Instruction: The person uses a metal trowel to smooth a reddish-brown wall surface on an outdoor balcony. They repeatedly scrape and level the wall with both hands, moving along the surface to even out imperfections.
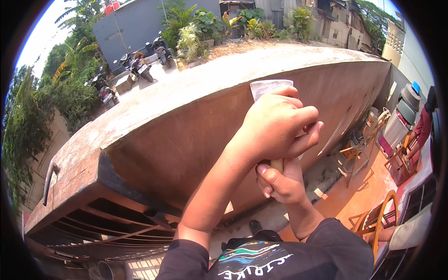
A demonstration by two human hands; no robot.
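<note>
Both of my hands are closed around one upright scraper-like hand tool, one above the other. Its flat whitish blade widens toward the top and shows beyond the knuckles of my left hand, which is curled round the upper part. Below, my right hand grips the pale handle with its thumb across it. Most of the tool's middle is hidden by my fingers. Behind it rises a brown plastered wall; whether the blade touches that wall I cannot tell.
Dark metal bars lie at the wall's left end. Beyond the wall stand several motorbikes and plants. Wooden chairs and stacked tubs line the right side. Another person's dark red sleeve shows at the far right.
</note>
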